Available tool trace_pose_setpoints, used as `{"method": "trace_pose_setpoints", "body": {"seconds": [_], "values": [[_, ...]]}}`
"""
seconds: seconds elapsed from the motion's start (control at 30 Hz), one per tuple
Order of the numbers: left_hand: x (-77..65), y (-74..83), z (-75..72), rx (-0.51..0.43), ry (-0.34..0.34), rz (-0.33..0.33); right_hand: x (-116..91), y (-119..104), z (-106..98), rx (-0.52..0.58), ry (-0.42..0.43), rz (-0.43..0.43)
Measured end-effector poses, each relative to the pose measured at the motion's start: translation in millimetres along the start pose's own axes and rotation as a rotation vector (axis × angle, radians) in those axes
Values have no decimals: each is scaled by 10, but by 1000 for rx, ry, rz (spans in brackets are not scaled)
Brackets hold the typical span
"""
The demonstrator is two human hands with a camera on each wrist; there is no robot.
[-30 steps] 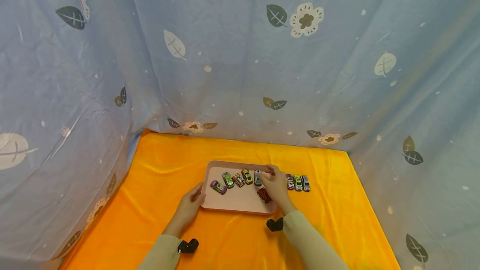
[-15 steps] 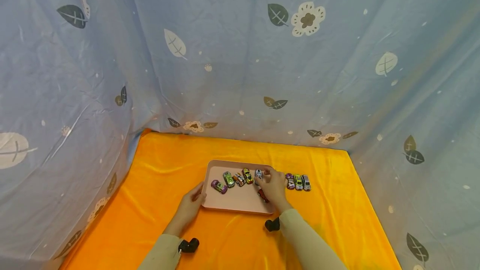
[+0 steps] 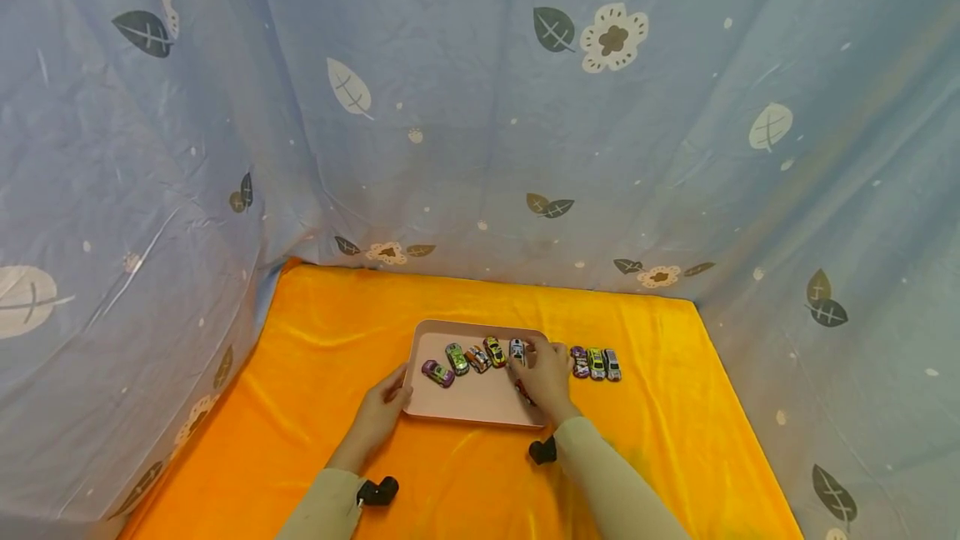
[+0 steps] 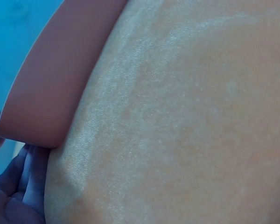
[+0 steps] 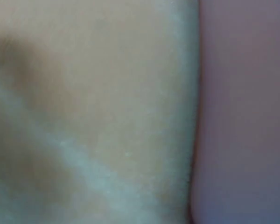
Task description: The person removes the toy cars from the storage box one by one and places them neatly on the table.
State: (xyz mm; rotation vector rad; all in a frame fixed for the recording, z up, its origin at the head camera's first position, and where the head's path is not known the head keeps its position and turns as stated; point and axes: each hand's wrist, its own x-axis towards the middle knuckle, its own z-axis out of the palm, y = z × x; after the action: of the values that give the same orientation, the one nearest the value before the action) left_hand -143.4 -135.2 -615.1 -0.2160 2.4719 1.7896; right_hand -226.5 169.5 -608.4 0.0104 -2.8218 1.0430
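Right hand [image 3: 547,377] has closed in, now pinching the white toy car [image 3: 517,347] lower centre, so that one's apparently being worked; left hand [image 3: 378,413] grips the pink tray's [image 3: 459,403] left edge.

Pale blue curtains [image 3: 435,148] printed with leaves [image 3: 553,29] hang creased at nine, twelve and three o'clock, a white flower [image 3: 613,39] toward one. A velvety orange cloth [image 3: 465,473], softly sheened, spreads out at six o'clock.

A white toy car [image 3: 517,348] lies inside a shallow pink tray [image 3: 465,408].
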Motion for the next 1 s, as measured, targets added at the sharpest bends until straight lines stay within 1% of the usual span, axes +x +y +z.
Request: {"method": "trace_pose_setpoints", "body": {"seconds": [0.1,0.2,0.33,0.43,0.63,0.8,0.9,1.0], "values": [[-5,-4,0,-3,1,0,-14,-8,1,-35,-1,-4],[-7,-9,5,-5,0,1,-27,-12,1,-95,-8,-14],[-3,-6,9,-1,0,-17,-28,-11,-2,-175,-19,-31],[1,-1,10,3,-3,-19,-18,-4,1,-200,-13,-47],[-2,3,4,5,6,8,-14,-18,-3,-191,12,-73],[4,-22,0,-8,-2,14,-29,-56,-35,-168,15,-55],[6,-27,-5,-3,-6,6,-38,-88,-77,-116,21,-50],[4,-19,2,-6,-8,-21,-57,-109,-146,-25,39,-51]]}}
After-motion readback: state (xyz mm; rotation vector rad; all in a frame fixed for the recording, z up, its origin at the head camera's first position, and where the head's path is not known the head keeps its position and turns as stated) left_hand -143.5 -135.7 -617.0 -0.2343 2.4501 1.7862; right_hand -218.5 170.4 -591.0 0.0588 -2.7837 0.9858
